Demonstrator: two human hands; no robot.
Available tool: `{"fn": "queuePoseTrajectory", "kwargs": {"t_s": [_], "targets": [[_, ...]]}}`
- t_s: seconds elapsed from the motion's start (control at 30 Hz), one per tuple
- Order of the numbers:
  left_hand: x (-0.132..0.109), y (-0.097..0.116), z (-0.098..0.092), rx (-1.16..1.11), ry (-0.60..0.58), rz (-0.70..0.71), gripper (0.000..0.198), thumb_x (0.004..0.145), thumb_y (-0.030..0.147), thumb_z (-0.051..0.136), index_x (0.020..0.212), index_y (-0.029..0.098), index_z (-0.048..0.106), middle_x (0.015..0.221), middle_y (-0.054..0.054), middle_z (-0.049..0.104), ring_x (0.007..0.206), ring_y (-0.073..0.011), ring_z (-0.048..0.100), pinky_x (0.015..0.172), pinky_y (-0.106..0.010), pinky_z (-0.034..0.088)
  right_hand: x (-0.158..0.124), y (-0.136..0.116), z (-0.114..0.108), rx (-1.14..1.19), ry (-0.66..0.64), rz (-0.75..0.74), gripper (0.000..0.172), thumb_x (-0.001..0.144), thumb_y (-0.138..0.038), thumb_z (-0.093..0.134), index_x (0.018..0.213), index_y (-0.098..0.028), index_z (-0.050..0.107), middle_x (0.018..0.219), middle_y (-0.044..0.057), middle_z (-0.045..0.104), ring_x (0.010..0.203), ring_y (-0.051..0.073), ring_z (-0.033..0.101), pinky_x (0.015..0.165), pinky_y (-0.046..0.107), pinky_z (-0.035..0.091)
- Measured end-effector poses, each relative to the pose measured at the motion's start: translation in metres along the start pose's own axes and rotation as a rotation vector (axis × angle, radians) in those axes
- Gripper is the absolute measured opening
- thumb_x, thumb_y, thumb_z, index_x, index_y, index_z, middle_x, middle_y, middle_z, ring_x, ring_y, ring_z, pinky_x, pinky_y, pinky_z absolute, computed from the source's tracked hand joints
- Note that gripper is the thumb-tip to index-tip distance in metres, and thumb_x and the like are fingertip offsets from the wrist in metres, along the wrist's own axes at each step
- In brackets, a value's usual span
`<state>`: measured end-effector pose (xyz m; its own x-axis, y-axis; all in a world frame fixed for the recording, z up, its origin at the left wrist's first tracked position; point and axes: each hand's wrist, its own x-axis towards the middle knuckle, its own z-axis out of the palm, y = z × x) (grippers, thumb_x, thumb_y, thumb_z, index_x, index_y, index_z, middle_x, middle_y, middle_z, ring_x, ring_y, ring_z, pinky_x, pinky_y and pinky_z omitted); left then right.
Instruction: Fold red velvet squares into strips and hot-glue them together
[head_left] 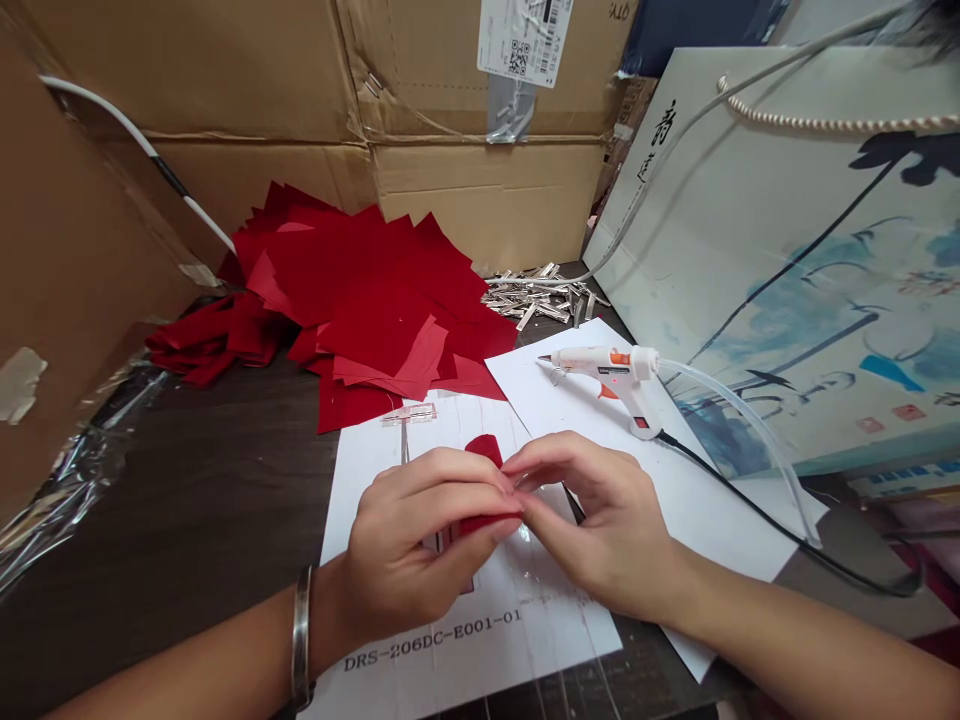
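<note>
Here, on a dark tabletop (202,470), crumpled clear plastic film (60,490) runs out of frame at left. Folded red cloth strips (214,335) lie beside a loose heap of red squares (375,290), both against stacked cardboard cartons (480,200). The left hand (412,540), a silver bangle (301,630) at its wrist, and the right hand (600,520) are together over a printed white sheet (450,640) marked "DRS-206DC-E001-01", their fingertips meeting on a small piece of red cloth (484,450). Both hands pinch it. The fingers hide most of the piece, leaving only a rounded tip above and a strip below, so its shape is hard to make out. The hands also cover whatever is printed beneath them. A small clear plastic piece (409,414) lies near the sheet's top edge. Farther right, a pile of metal hair clips (540,297) sits just behind a second white sheet (720,520), which holds a white hot glue gun (607,375) with a black cord (787,535). A painted paper gift bag (795,250) leans at right, cut off by the frame.
</note>
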<state>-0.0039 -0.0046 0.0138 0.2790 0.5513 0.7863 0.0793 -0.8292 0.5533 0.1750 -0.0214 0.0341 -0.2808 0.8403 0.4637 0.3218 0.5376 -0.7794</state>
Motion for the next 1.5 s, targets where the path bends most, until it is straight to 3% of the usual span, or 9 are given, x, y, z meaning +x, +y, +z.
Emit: {"fn": "queuePoseTrajectory", "kwargs": {"t_s": [0.37, 0.57, 0.7, 0.83, 1.0, 1.1, 1.23, 1.37, 1.5], "targets": [[-0.004, -0.004, -0.003, 0.014, -0.040, -0.001, 0.038, 0.085, 0.011, 0.066, 0.121, 0.023, 0.065, 0.113, -0.006, 0.072, 0.099, -0.0204, 0.071, 0.083, -0.028, 0.061, 0.003, 0.004, -0.004, 0.083, 0.045, 0.105, 0.024, 0.083, -0.007, 0.061, 0.100, -0.022, 0.064, 0.092, 0.002, 0.069, 0.081, 0.012, 0.065, 0.067, 0.024, 0.055], [-0.003, -0.003, -0.003, -0.014, -0.052, -0.029, 0.035, 0.085, 0.007, 0.063, 0.113, 0.027, 0.069, 0.106, 0.000, 0.074, 0.091, -0.0152, 0.073, 0.077, -0.021, 0.060, 0.003, 0.005, -0.005, 0.131, 0.009, 0.119, 0.024, 0.083, -0.006, 0.061, 0.099, -0.023, 0.064, 0.091, 0.000, 0.068, 0.082, 0.012, 0.065, 0.069, 0.024, 0.054], [-0.004, -0.006, -0.001, 0.004, 0.040, -0.119, 0.033, 0.089, 0.012, 0.060, 0.114, 0.031, 0.069, 0.100, 0.003, 0.076, 0.079, -0.0143, 0.074, 0.068, -0.022, 0.060, 0.005, 0.000, -0.005, 0.208, -0.012, 0.174, 0.026, 0.080, -0.010, 0.066, 0.102, -0.023, 0.062, 0.086, 0.001, 0.068, 0.075, 0.012, 0.063, 0.066, 0.026, 0.053], [-0.004, -0.008, -0.002, -0.001, 0.035, -0.159, 0.034, 0.098, 0.033, 0.046, 0.124, 0.022, 0.065, 0.083, -0.004, 0.076, 0.055, -0.0128, 0.065, 0.051, -0.023, 0.053, 0.007, -0.005, -0.006, 0.267, -0.033, 0.317, 0.036, 0.077, -0.015, 0.070, 0.110, -0.022, 0.059, 0.077, -0.002, 0.065, 0.054, 0.008, 0.046, 0.052, 0.023, 0.043], [0.000, -0.005, -0.001, -0.018, -0.045, -0.170, 0.021, 0.091, 0.018, 0.053, 0.085, 0.017, 0.073, 0.068, -0.003, 0.069, 0.055, -0.0134, 0.059, 0.055, -0.024, 0.051, 0.007, -0.006, -0.006, 0.259, -0.067, 0.380, 0.037, 0.077, -0.016, 0.069, 0.112, -0.023, 0.058, 0.080, -0.002, 0.065, 0.050, 0.006, 0.035, 0.049, 0.023, 0.035], [0.000, -0.004, 0.001, 0.005, -0.025, -0.211, 0.037, 0.091, 0.011, 0.049, 0.055, 0.018, 0.057, 0.048, 0.002, 0.053, 0.043, -0.0095, 0.046, 0.044, -0.022, 0.039, 0.007, -0.004, -0.003, 0.280, -0.101, 0.438, 0.040, 0.078, -0.018, 0.069, 0.115, -0.023, 0.056, 0.087, 0.000, 0.067, 0.049, 0.005, 0.037, 0.047, 0.022, 0.034], [-0.001, -0.005, 0.001, 0.000, 0.015, -0.314, 0.045, 0.093, 0.019, 0.048, 0.049, 0.018, 0.047, 0.042, 0.003, 0.044, 0.038, -0.0086, 0.039, 0.039, -0.024, 0.030, 0.005, -0.002, -0.003, 0.420, -0.145, 0.510, 0.039, 0.084, -0.022, 0.065, 0.120, -0.025, 0.052, 0.087, 0.000, 0.067, 0.051, 0.005, 0.040, 0.048, 0.020, 0.033], [-0.002, -0.010, -0.003, -0.328, -0.062, -0.480, 0.047, 0.100, 0.033, 0.030, 0.079, 0.019, 0.070, 0.052, -0.002, 0.057, 0.046, -0.0151, 0.054, 0.045, -0.027, 0.045, 0.008, 0.000, -0.007, 0.653, -0.238, 0.537, 0.042, 0.086, -0.022, 0.064, 0.125, -0.027, 0.048, 0.081, -0.004, 0.060, 0.050, 0.003, 0.041, 0.046, 0.017, 0.030], [-0.002, -0.013, -0.004, -0.518, -0.192, -0.627, 0.033, 0.096, 0.036, 0.044, 0.116, 0.023, 0.067, 0.086, -0.006, 0.071, 0.052, -0.0156, 0.059, 0.048, -0.028, 0.050, 0.012, 0.003, -0.009, 0.895, -0.386, 0.630, 0.052, 0.083, -0.023, 0.065, 0.130, -0.028, 0.042, 0.068, -0.008, 0.051, 0.040, 0.003, 0.034, 0.039, 0.018, 0.023]]}}
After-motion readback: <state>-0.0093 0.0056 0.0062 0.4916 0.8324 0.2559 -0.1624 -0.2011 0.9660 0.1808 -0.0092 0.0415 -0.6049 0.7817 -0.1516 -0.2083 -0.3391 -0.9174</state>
